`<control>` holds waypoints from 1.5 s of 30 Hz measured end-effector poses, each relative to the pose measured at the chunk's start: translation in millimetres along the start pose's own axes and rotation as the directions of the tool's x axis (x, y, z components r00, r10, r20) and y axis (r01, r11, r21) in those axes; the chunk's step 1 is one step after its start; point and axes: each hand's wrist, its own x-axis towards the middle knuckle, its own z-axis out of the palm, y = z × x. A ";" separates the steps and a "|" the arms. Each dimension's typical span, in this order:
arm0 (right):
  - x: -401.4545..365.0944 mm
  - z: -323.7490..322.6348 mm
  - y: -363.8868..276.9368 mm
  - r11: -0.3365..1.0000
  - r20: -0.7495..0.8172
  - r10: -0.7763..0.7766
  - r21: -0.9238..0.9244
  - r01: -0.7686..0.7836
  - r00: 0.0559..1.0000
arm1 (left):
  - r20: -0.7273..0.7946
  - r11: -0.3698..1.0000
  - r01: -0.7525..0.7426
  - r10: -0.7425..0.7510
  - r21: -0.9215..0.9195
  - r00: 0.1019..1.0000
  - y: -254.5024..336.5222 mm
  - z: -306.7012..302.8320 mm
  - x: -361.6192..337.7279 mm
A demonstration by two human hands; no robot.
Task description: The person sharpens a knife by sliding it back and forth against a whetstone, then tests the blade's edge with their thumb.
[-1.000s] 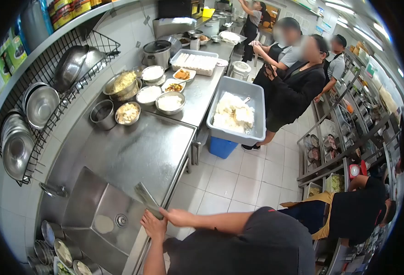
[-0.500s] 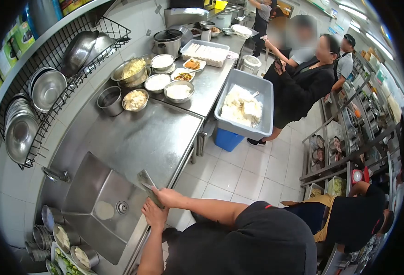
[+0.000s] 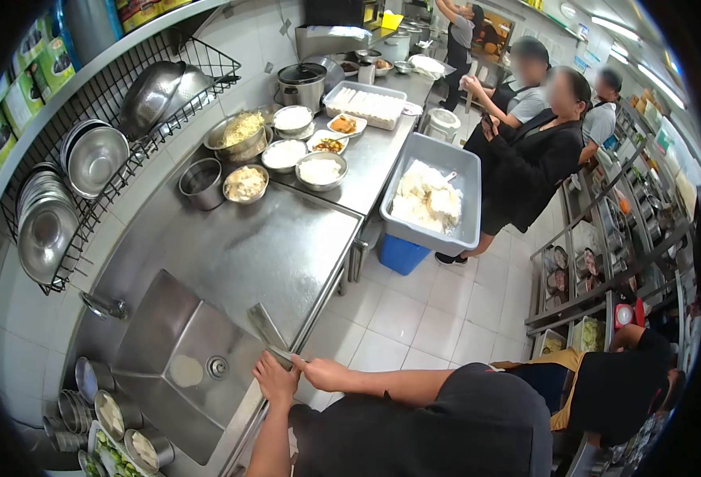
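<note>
At the front edge of the sink counter, my right hand (image 3: 324,374) is closed around the handle end of a broad-bladed knife, like a cleaver (image 3: 265,324). Its blade points up and left over the steel edge. Close beside it, my left hand (image 3: 276,378) has its fingers on a narrow grey block, like a sharpening stone (image 3: 281,357), under the blade's near end. The fingers partly hide this block, so its kind is uncertain. Below and left of both hands lies the steel sink (image 3: 168,334), with a pale round patch by the drain.
Bowls of white food (image 3: 322,170), a pot (image 3: 301,83) and a tray of pale rolls (image 3: 366,102) stand on the far counter. A grey tub (image 3: 471,183) sits on a blue bin (image 3: 404,253). Several people stand rightward; one (image 3: 617,381) bends near the shelves. Metal bowls fill a rack (image 3: 96,159).
My right hand has drawn back toward my body and slightly right with the cleaver, and more of the blade shows. My left hand stays at the counter edge. The view has shifted slightly.
</note>
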 end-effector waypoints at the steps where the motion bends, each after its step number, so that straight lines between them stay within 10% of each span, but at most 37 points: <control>1: 6.9 -2.4 1.9 1.000 -0.002 -0.001 -0.003 0.001 1.000 | -0.012 1.000 -0.002 0.002 -0.003 1.000 -0.6 1.6 0.6; 20: 26.6 -7.3 10.6 0.997 -0.018 -0.064 -0.045 0.063 0.998 | -0.134 0.991 -0.102 0.114 0.087 0.984 -7.8 10.6 -2.4; 24: 35.5 0.7 24.5 0.998 0.026 -0.062 0.012 0.062 0.998 | 0.043 0.994 0.009 -0.004 -0.107 0.999 3.6 -11.6 2.9; 26: 76.2 -4.5 24.7 0.947 -0.044 -0.188 -0.273 0.170 0.981 | 0.002 0.996 -0.040 0.040 -0.084 0.999 -0.3 -14.2 0.4; 34: -0.3 -8.7 17.0 0.984 -0.048 -0.112 -0.143 0.104 0.993 | -0.076 0.998 -0.038 0.035 -0.041 0.996 2.4 -8.0 -1.2; 39: 88.7 -32.5 7.2 0.991 -0.180 -0.133 -0.054 0.125 0.975 | -0.053 0.999 -0.042 0.041 -0.025 0.998 0.8 -3.9 -1.7; 45: 4.1 -19.0 6.1 0.987 0.040 -0.018 -0.161 0.024 0.999 | -0.052 0.999 -0.034 0.035 0.007 0.998 1.6 -2.5 -1.7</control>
